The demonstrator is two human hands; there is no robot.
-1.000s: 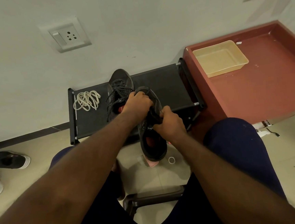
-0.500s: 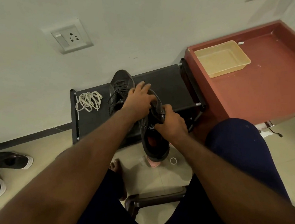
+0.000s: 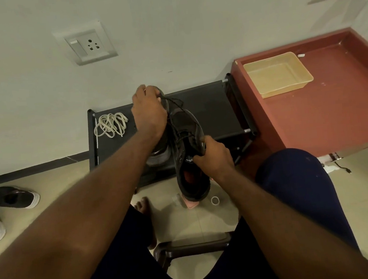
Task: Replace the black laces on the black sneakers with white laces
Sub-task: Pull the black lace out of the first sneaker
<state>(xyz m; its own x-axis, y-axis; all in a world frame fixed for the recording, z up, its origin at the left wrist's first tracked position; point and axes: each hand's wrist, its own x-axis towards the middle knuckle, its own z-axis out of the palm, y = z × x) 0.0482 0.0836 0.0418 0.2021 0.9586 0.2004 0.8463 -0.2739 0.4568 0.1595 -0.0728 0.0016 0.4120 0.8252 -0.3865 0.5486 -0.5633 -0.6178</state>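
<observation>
- The right hand (image 3: 214, 159) is gripping a black sneaker (image 3: 189, 152) by the side of its collar, fingers closed on it, holding it over the front edge of a low black rack (image 3: 209, 112).
- The left hand (image 3: 148, 111) is pinching a black lace (image 3: 174, 101) that is running from that sneaker, pulled up toward the wall.
- A second sneaker (image 3: 160, 157) is lying on the rack under the left wrist.
- White laces (image 3: 110, 124) are lying in a loose bundle at the rack's left end.
</observation>
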